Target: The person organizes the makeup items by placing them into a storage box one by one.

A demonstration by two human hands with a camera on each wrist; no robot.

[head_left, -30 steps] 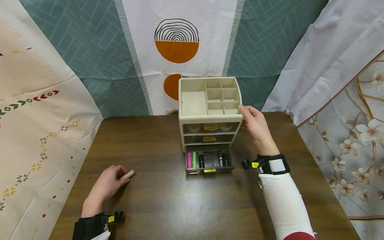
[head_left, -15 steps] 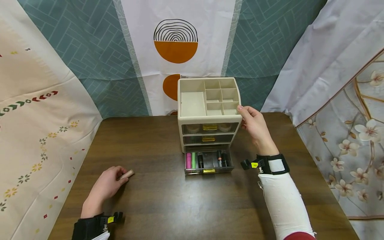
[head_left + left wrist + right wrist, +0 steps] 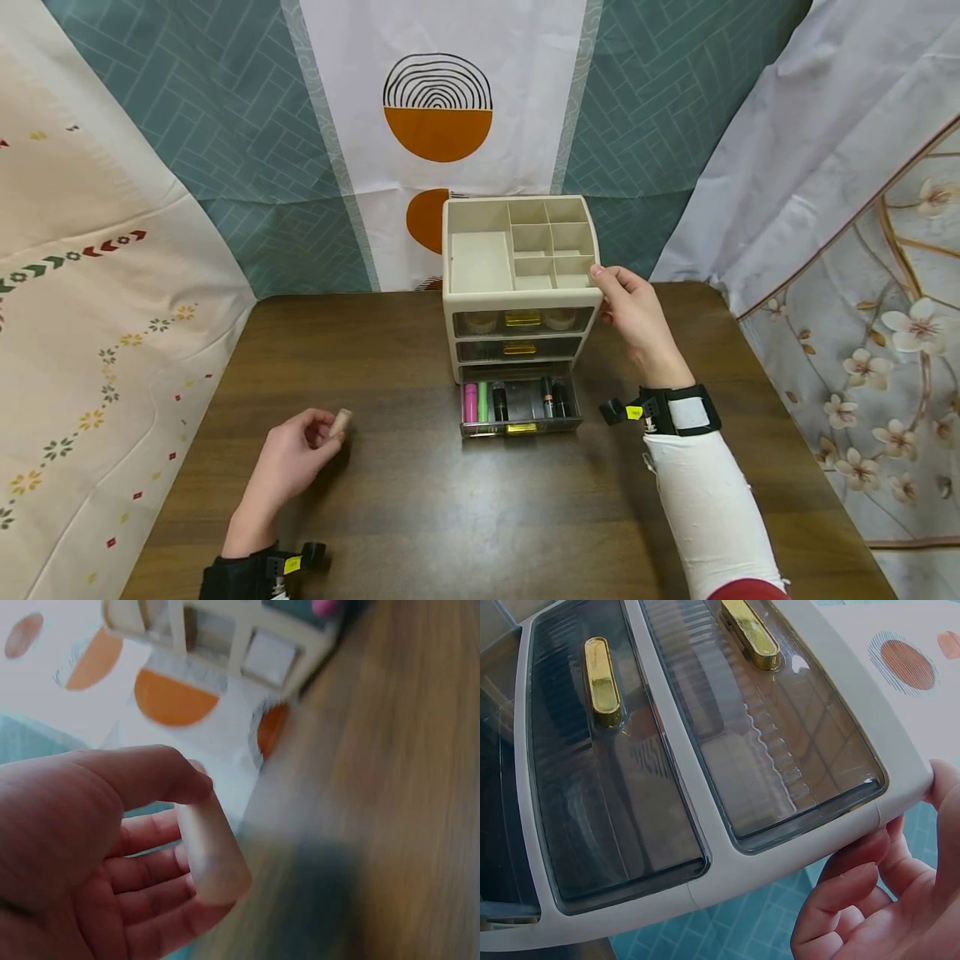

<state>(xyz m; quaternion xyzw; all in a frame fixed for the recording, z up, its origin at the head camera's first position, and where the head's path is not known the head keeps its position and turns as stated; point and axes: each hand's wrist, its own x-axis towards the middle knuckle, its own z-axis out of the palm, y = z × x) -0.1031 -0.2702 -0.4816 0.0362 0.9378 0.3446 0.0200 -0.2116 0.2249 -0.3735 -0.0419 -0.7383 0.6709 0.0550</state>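
Observation:
My left hand [image 3: 295, 454] pinches a small beige cylindrical tube [image 3: 340, 423] over the left part of the table. In the left wrist view the tube [image 3: 214, 847] lies between thumb and fingers, its rounded end outward. At the table's back stands a cream drawer organizer [image 3: 480, 258]. My right hand [image 3: 637, 321] grips its upper right corner, thumb at the top rim and fingers against the side. The organizer's bottom drawer [image 3: 521, 427] is pulled out, holding a pink tube [image 3: 470, 403], a green tube [image 3: 483, 402] and several dark tubes [image 3: 500, 402].
The two upper drawers are closed, with gold handles [image 3: 522, 318] and round items dimly visible in the top one. The organizer's top has divided compartments. A brown wooden table [image 3: 390, 517] carries everything. Patterned curtains [image 3: 300, 167] hang behind and on both sides.
My left hand has moved a little to the right with the beige tube, which now points more upward. The right hand keeps its grip on the organizer.

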